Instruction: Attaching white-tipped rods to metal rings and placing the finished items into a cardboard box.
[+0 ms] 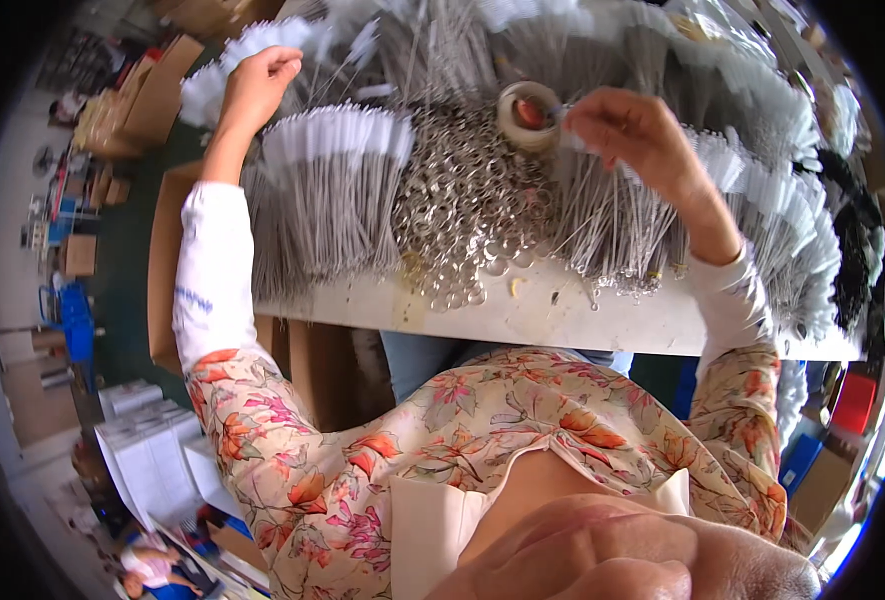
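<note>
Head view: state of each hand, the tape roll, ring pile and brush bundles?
Left hand: raised, fingers curled on the far white-tipped wire brush bundles.
Right hand: fingers pinched beside the beige tape roll.
Beige tape roll: lying flat atop the pile.
Silver metal ring pile: heaped loose on the white table.

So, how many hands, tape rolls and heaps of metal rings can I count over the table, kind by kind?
Hands: 2, the left hand and the right hand
Tape roll: 1
Heap of metal rings: 1
Total: 4
</note>
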`<state>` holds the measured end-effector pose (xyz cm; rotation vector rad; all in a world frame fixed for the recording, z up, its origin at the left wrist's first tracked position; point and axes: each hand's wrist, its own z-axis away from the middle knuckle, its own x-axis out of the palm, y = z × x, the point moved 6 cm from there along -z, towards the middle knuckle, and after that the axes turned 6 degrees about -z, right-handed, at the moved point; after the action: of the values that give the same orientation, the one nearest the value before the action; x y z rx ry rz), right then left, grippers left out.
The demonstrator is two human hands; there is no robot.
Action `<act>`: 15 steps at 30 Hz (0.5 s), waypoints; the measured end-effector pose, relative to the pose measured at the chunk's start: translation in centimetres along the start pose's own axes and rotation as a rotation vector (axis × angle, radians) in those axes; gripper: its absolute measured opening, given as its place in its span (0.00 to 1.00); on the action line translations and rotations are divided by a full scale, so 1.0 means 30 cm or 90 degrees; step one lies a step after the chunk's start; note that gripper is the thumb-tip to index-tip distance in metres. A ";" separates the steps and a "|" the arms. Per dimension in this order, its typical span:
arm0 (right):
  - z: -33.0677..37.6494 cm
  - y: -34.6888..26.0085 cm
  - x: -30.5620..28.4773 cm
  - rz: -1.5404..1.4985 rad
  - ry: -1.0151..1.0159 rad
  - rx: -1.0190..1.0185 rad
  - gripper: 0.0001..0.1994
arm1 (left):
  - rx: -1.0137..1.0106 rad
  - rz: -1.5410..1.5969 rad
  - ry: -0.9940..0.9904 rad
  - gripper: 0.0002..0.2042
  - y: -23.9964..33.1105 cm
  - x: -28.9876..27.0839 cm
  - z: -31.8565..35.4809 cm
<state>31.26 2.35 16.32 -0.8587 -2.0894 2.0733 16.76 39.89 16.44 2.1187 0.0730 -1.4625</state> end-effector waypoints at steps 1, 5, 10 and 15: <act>-0.008 0.010 -0.088 0.039 0.031 -0.001 0.09 | -0.056 -0.134 -0.080 0.13 -0.045 0.074 -0.108; -0.103 0.067 -0.346 0.264 0.118 0.051 0.08 | -0.086 -0.422 -0.170 0.12 -0.300 0.250 -0.241; -0.275 0.258 -0.530 0.274 0.081 0.183 0.09 | -0.096 -0.407 -0.202 0.10 -0.249 0.287 -0.220; -0.525 0.487 -0.480 0.201 0.080 0.264 0.12 | -0.150 -0.300 -0.095 0.12 -0.256 0.193 -0.246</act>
<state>54.97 9.27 8.60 -1.2640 -1.4550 2.4033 22.67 48.33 10.05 1.8690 0.6941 -1.7694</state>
